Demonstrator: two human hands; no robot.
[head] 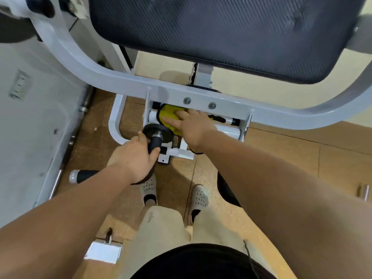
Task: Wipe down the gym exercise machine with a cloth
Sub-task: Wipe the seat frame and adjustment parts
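A white-framed gym machine (112, 77) with a black padded seat (231, 31) fills the upper part of the head view. Below its crossbar, my right hand (191, 127) presses a yellow cloth (168, 115) with straight fingers onto a white roller tube (153, 116). My left hand (134, 156) grips a black handle (156, 141) that sticks out of a black round disc (158, 130) just left of the cloth. Part of the cloth is hidden under my right hand and behind the disc.
A grey shroud panel (34, 127) stands at the left. A black grip with a chrome end (82, 176) juts out near my left wrist. My feet in perforated shoes (149, 188) stand on a brown floor (281, 158). A white frame foot (102, 252) lies lower left.
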